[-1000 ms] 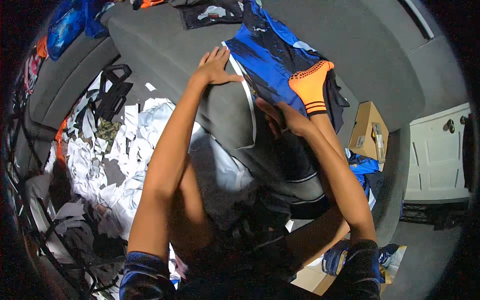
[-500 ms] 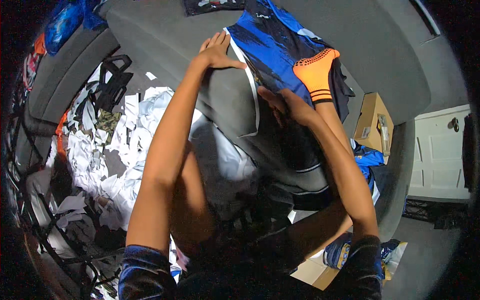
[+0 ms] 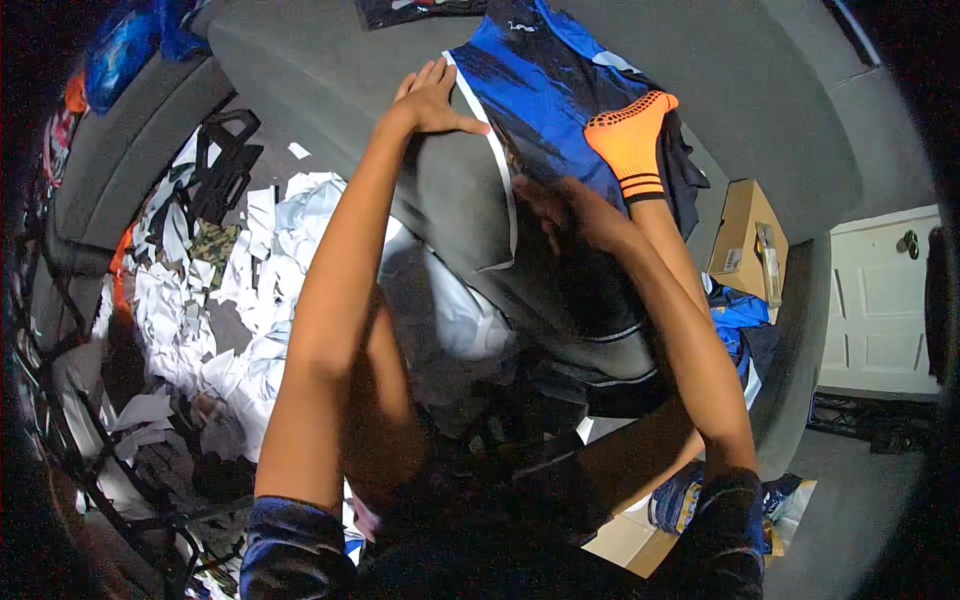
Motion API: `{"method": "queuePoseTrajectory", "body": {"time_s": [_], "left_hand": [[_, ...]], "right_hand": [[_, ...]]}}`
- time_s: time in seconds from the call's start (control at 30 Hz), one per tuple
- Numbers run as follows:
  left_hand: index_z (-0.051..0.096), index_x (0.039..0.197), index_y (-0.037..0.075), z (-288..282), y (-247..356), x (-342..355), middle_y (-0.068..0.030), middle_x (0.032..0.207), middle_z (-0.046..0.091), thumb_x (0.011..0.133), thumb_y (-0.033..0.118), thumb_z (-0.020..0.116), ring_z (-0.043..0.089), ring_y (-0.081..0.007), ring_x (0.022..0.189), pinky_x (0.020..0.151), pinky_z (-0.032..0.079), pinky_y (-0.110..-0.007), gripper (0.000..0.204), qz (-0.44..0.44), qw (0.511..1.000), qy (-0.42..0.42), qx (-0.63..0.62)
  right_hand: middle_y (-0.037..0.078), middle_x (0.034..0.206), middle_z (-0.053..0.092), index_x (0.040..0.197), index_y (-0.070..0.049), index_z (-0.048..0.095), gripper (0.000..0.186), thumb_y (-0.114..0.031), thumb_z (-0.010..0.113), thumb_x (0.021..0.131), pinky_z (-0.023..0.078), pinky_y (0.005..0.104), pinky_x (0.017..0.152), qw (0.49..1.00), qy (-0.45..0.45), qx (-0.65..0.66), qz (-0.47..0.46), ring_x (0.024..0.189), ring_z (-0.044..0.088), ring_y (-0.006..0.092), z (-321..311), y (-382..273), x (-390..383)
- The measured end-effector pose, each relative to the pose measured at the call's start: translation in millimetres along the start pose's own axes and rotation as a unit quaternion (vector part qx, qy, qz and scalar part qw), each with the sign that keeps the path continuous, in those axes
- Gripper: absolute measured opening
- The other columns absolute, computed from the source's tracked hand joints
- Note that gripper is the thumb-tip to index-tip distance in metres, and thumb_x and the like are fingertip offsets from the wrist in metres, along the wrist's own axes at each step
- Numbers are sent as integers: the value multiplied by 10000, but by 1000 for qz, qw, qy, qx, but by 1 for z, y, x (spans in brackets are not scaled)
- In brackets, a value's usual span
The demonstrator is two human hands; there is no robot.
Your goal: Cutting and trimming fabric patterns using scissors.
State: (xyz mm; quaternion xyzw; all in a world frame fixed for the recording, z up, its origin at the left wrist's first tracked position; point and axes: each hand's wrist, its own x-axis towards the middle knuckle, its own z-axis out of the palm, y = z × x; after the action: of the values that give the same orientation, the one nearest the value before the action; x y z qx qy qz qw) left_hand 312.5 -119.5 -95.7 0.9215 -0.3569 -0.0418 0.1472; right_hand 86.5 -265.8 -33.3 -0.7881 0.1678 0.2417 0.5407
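Note:
A blue and black garment (image 3: 545,85) with a white strip along its left edge lies spread over the grey sofa seat. My left hand (image 3: 432,106) rests flat on that edge, fingers stretched up and thumb out across the white strip; it is open. Over the dark middle of the cloth is my right hand (image 3: 572,212), blurred and shadowed. Its fingers look loosely stretched and apart, and nothing shows in them. Whether they touch the cloth is hard to see. My foot in an orange grip sock (image 3: 632,145) rests on the garment's right side.
White cloth scraps (image 3: 245,330) cover the floor at left, beside a black strap-like piece (image 3: 225,165). A cardboard box (image 3: 745,235) stands at right, with blue cloth (image 3: 735,310) below it. Another open box (image 3: 630,540) is near my right sleeve. A white door (image 3: 885,300) is far right.
My right hand has shifted slightly over the dark cloth and is more blurred, its fingers pointing lower. My left hand stays on the white edge. The whole view has tilted very slightly.

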Motion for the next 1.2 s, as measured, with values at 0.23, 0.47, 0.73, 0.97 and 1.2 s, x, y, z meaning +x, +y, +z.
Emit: {"method": "queuePoseTrajectory", "body": {"time_s": [0.23, 0.47, 0.73, 0.97, 1.2], "left_hand": [[151, 1430, 30, -8, 0, -2, -116, 1510, 79, 456, 819, 593, 55, -238, 1399, 1114, 76, -432, 1330, -26, 1000, -11, -4], [132, 1433, 31, -7, 1, 0, -130, 1508, 71, 457, 814, 598, 48, -249, 1399, 1113, 65, -441, 1335, -35, 999, -25, -1], [119, 1435, 33, -7, 2, -3, -127, 1510, 60, 457, 811, 598, 40, -246, 1400, 1112, 57, -444, 1339, -33, 999, -27, -19], [113, 1435, 29, -11, 2, -3, -126, 1510, 54, 452, 814, 596, 39, -245, 1400, 1112, 56, -442, 1347, -29, 999, -29, -21], [118, 1433, 22, -6, 1, -2, -129, 1510, 55, 443, 821, 594, 41, -242, 1400, 1112, 49, -438, 1359, -29, 999, -21, -21]], "right_hand": [[60, 700, 567, 871, -71, 570, 408, -437, 390, 880, 386, 296, 494, 991, -4, 129, -16, 527, 515, 188, -5, -2, -2], [60, 672, 555, 819, -68, 553, 410, -433, 375, 876, 379, 285, 482, 998, -10, 59, -12, 504, 503, 187, -4, -16, 5], [51, 629, 531, 761, -64, 535, 414, -437, 395, 873, 369, 282, 460, 999, 44, 23, -7, 478, 486, 173, -1, -27, 6], [6, 598, 491, 768, -125, 579, 368, -466, 484, 869, 293, 258, 411, 998, 30, 19, -50, 464, 427, 130, 2, -27, 7], [52, 567, 490, 693, -59, 525, 508, -536, 467, 856, 335, 258, 407, 997, 50, 15, -55, 444, 448, 156, 0, -21, 8]]}}
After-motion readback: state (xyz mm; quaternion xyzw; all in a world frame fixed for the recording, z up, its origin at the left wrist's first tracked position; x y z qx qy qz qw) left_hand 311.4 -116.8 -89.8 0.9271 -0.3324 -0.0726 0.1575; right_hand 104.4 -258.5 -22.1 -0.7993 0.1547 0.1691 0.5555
